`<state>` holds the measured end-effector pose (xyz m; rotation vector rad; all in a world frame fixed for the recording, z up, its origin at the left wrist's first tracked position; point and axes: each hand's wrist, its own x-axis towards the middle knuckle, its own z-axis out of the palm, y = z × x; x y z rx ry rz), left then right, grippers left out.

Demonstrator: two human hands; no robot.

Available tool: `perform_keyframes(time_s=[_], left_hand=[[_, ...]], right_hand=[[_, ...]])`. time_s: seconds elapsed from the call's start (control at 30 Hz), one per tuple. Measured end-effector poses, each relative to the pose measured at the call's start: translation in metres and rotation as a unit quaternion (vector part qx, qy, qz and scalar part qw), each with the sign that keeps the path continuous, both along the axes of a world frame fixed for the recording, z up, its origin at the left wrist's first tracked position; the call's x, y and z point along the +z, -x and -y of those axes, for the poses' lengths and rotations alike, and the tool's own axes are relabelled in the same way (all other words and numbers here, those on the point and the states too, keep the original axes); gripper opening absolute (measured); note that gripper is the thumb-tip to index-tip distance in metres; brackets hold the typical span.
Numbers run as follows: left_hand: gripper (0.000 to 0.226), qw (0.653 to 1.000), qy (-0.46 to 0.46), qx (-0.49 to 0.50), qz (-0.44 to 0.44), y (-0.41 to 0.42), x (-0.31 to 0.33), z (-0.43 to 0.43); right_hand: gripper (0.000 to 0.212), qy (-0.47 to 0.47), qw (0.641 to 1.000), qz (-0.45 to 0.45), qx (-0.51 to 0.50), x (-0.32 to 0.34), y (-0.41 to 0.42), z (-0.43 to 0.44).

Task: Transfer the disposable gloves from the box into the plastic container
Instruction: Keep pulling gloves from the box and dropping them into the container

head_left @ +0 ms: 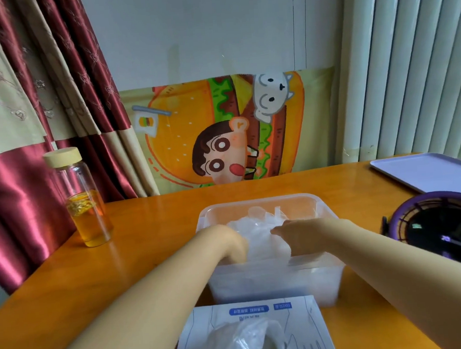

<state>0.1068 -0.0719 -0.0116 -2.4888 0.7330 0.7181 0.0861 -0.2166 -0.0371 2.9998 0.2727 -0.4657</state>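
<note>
Tabletop (152, 233) of orange wood fills the lower view, backed by a red and beige curtain (20, 160) at the left and a cartoon burger cloth (221, 131) against the wall. At the middle stands the plastic container (271, 282), clear-walled and open at the top. A pale tray (426, 170) lies at the far right, and a purple fan (443, 223) sits just in front of it, near the container's right side. Directly before the container, almost touching its near wall, lies the white box (203, 327), with a tuft of clear gloves (242, 341) poking out of its opening. A glass bottle (87, 207) of yellow liquid stands well apart at the left.

Inside the container a heap of gloves (263, 242) rises above the rim, lying between the two hands. The left hand (232, 243) dips down at the heap's left edge, its fingers hidden behind the film and the wall, so its grip cannot be told. The right hand (295, 236) rests on the heap's right side, fingers bent down into the film; whether they pinch it cannot be told.
</note>
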Motion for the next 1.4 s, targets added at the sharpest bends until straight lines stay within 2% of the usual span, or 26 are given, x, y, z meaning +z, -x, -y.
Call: perform_keyframes(time_s=[0.07,0.13,0.2,0.3,0.37,0.43,0.47,0.53,0.6,0.63,0.73,0.77,0.87,1.03,1.1,1.17,1.27,1.33,1.4], left_hand=[[0.041,0.999,0.044,-0.004,0.015,0.003,0.016,-0.008],[0.053,0.994,0.107,-0.003,0.029,0.009,0.038,-0.023],[0.046,0.983,0.178,0.0,0.039,0.024,0.056,-0.044],[0.035,0.955,0.29,-0.02,0.061,0.055,0.068,-0.067],[0.045,0.945,0.324,-0.02,0.035,0.079,0.067,-0.075],[0.079,0.958,0.286,-0.014,-0.014,0.104,0.062,-0.08],[0.094,0.968,0.247,-0.012,-0.034,0.115,0.057,-0.082],[0.107,0.981,0.191,-0.021,-0.038,0.129,0.047,-0.088],[0.101,0.986,0.158,-0.051,0.007,0.14,0.039,-0.093],[0.088,0.983,0.165,-0.07,0.042,0.142,0.035,-0.093],[0.02,0.952,0.269,-0.076,0.127,0.135,0.032,-0.09],[0.016,0.94,0.307,-0.063,0.139,0.132,0.035,-0.09],[0.027,0.909,0.385,-0.029,0.158,0.13,0.045,-0.088],[0.037,0.869,0.458,-0.017,0.185,0.131,0.048,-0.087],[0.038,0.848,0.495,-0.01,0.19,0.131,0.05,-0.088],[0.04,0.823,0.531,-0.004,0.202,0.13,0.052,-0.089],[0.039,0.795,0.571,0.033,0.202,0.124,0.051,-0.094],[0.039,0.791,0.579,0.069,0.186,0.12,0.049,-0.097],[0.038,0.788,0.586,0.094,0.163,0.115,0.046,-0.099]], right_hand=[[0.075,-0.031,0.999,0.027,-0.006,0.011,0.008,0.0],[0.075,-0.067,0.995,0.079,-0.013,0.027,0.02,0.003],[0.06,-0.103,0.983,0.151,-0.004,0.046,0.037,0.002],[0.032,-0.184,0.948,0.256,0.053,0.063,0.064,-0.008],[0.018,-0.224,0.93,0.278,0.089,0.066,0.085,-0.018],[0.015,-0.214,0.94,0.241,0.114,0.062,0.106,-0.026],[0.022,-0.195,0.956,0.187,0.117,0.057,0.116,-0.029],[0.046,-0.153,0.981,0.054,0.107,0.043,0.129,-0.033],[0.065,-0.143,0.985,0.001,0.091,0.026,0.137,-0.036],[0.069,-0.158,0.984,0.008,0.087,0.019,0.138,-0.037],[0.071,-0.227,0.965,0.101,0.088,0.018,0.14,-0.046],[0.071,-0.249,0.953,0.141,0.096,0.021,0.142,-0.05],[0.075,-0.303,0.924,0.203,0.119,0.033,0.147,-0.058],[0.081,-0.338,0.929,0.14,0.049,0.015,0.143,-0.065],[0.068,-0.379,0.912,0.152,0.039,0.004,0.137,-0.063],[0.049,-0.44,0.878,0.187,0.03,0.001,0.133,-0.059],[0.048,-0.511,0.813,0.281,0.014,0.007,0.129,-0.055],[0.052,-0.483,0.772,0.408,0.055,0.013,0.132,-0.055],[0.046,-0.41,0.761,0.484,0.135,0.016,0.135,-0.055]])
